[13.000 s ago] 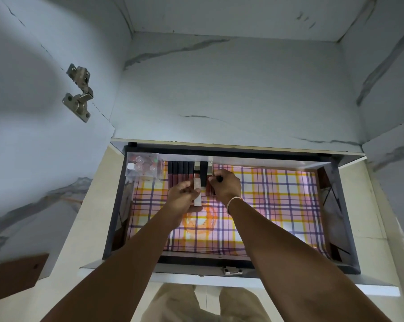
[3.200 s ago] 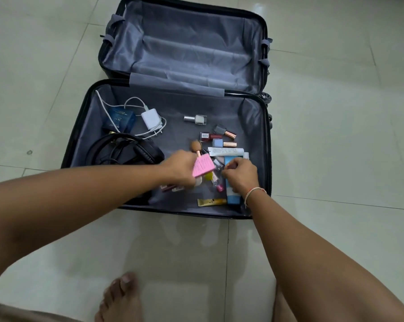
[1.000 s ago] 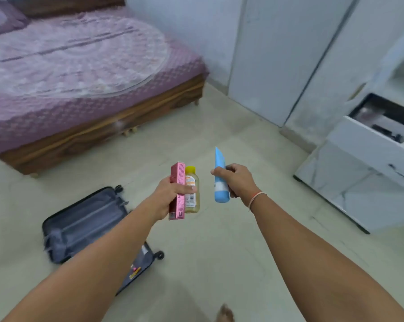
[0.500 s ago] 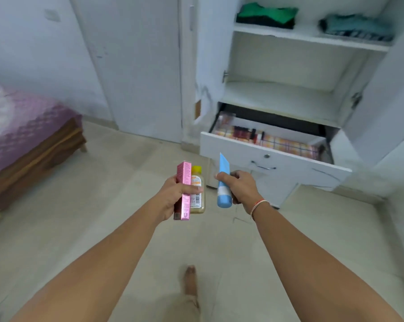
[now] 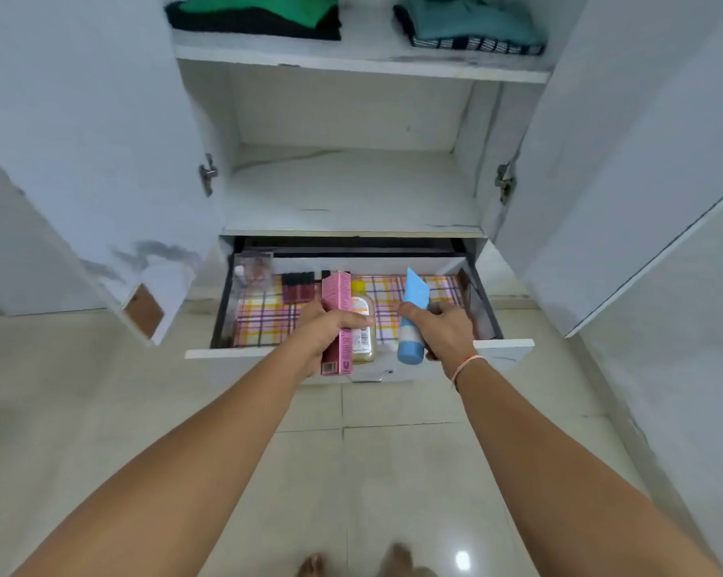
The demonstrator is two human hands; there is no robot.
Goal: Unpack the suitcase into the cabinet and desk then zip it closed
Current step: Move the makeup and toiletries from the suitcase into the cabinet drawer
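There is only one view, from a wide-angle camera worn on the person's head. It looks forward and down, facing straight into the open cabinet [image 5: 351, 181] from close by. The pulled-out drawer [image 5: 503, 347] lies at the middle of the frame, the upper shelf [image 5: 364, 62] at the top edge, and the floor tiles [image 5: 101, 389] with the person's toes at the bottom

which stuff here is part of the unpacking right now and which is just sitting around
In the job: pink box and clear bottle in the left hand; blue tube in the right hand; open drawer.

Lying about: lipsticks, clear case, green clothes, teal clothes.
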